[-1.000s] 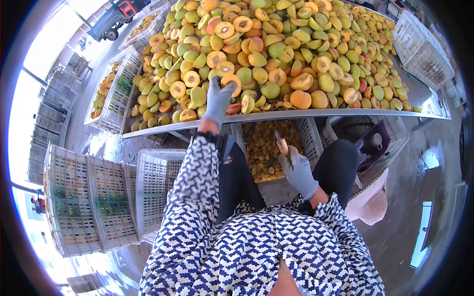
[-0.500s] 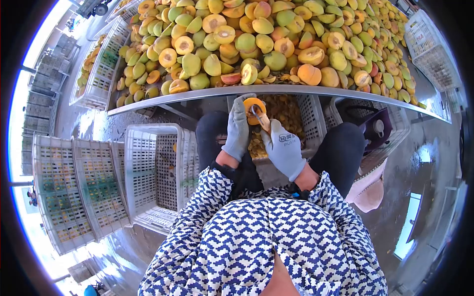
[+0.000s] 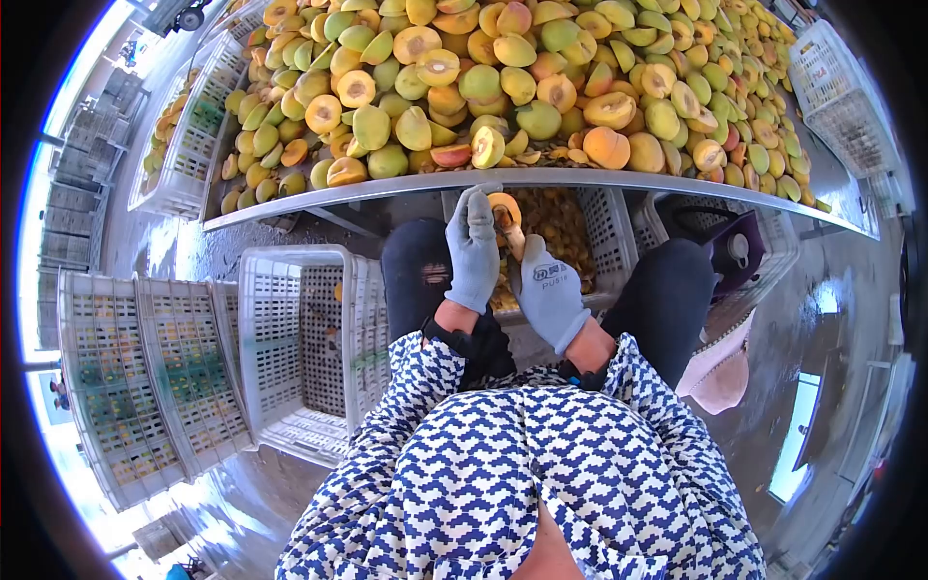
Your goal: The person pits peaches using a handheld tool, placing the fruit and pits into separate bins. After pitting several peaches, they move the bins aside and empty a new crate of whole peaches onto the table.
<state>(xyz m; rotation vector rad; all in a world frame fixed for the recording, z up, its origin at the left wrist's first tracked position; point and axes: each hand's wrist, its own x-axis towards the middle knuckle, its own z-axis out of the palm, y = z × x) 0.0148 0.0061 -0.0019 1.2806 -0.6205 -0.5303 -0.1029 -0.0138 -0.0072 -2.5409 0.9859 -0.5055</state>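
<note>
My gloved left hand (image 3: pixel 474 253) is closed round a yellow-orange peach half (image 3: pixel 505 201), just below the table's front edge. The peach half is turned partly edge-on, its cut side toward my right hand. My gloved right hand (image 3: pixel 553 295) grips a pitting knife by its pale wooden handle (image 3: pixel 516 242). The knife's tip reaches into the fruit, and its blade is mostly hidden there. Under both hands, between my knees, a crate (image 3: pixel 607 227) holds brownish-yellow fruit pieces.
A metal-edged table (image 3: pixel 387 187) in front bears a big heap of peach halves (image 3: pixel 483 87). At my left lie a white crate (image 3: pixel 259 338) on its side and stacked crates (image 3: pixel 126 377). To the right are a purple container (image 3: pixel 739 253) and a pink cloth (image 3: pixel 717 372).
The peach half has turned from showing its cut face to nearly edge-on. My left hand has rotated with it and moved slightly right, and my right hand has shifted slightly left.
</note>
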